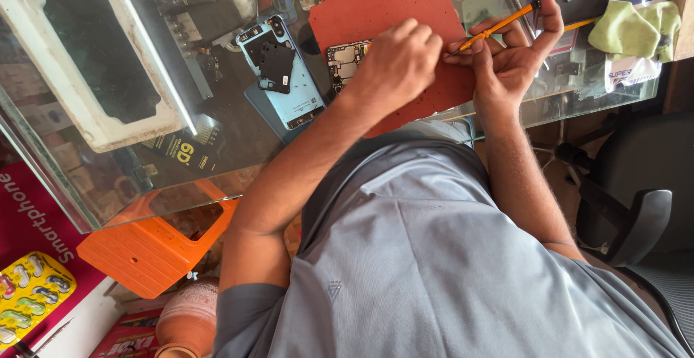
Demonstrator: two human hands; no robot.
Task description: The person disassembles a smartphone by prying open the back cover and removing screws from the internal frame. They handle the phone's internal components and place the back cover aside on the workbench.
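- A black packet with a yellow label (pixel 184 152) lies under the glass desk (pixel 87 184) near its front edge; a red sign with white lettering (pixel 29 213) and a yellow blister card (pixel 29 296) sit below the desk's left corner.
- A white packet with dark print (pixel 627 74) lies at the desk's right edge, under a green cloth (pixel 636 29).
- The desk is clear glass; a red mat (pixel 390 11) covers its middle, with a blue phone body (pixel 283 76), back open, just to the mat's left. A white frame with a dark centre (pixel 94 54) fills the left end.
- An orange stool (pixel 155 239) and a clay pot (pixel 189 318) stand below; a black chair (pixel 636 199) is to the right.
- The left hand (pixel 399 58) is curled, fingers (pixel 423 36) bent narrow, pressing on a circuit board (pixel 345 60) on the mat.
- The right hand (pixel 510 58) pinches an orange-handled screwdriver (pixel 499 25), its tip beside the left hand's knuckles.
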